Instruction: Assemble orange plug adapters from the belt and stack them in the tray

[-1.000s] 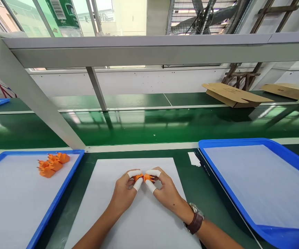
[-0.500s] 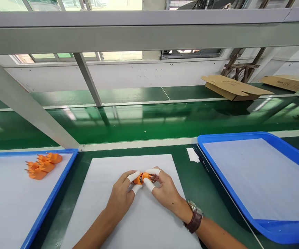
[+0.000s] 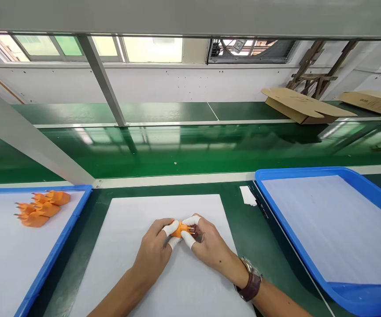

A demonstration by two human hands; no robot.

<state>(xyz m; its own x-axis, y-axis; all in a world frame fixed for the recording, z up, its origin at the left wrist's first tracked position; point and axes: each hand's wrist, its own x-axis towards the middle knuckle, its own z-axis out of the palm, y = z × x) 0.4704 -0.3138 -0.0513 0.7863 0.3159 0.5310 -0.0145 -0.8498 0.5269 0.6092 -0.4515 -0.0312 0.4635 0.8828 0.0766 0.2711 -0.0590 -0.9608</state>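
Our left hand (image 3: 154, 246) and right hand (image 3: 212, 242) pinch one plug (image 3: 181, 229) over the white sheet (image 3: 124, 220); its shell looks closed, though we judge the handling unfinished. Covered fingertips (image 3: 171, 228) hide its left end and any seam. Left of the hands, more plugs (image 3: 46, 209) lie bunched in a tray (image 3: 78, 188), finished or not we cannot tell; the frame cuts that tray off.

A cardboard box (image 3: 304, 104) lies near a wooden frame (image 3: 305, 64).

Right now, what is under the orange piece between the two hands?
A white sheet on the green table shows below the orange piece; the piece and fingers hide part of that sheet.
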